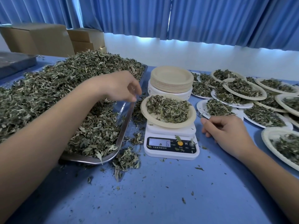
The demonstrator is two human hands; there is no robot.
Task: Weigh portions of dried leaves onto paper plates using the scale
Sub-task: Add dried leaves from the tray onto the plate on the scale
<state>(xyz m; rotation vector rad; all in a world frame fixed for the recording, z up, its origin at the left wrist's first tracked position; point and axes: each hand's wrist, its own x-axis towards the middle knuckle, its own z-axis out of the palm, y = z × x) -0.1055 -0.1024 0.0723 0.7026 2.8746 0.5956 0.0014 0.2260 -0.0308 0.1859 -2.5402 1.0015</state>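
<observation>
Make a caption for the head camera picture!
Left hand hovers over the leaf tray while a filled plate sits on the scale.

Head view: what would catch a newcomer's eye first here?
The huge heap of dried leaves spilling over the metal tray on the left. At centre, a plate of leaves sits on the white scale, with a stack of empty plates behind it. Filled plates overlap across the table on the right.
</observation>
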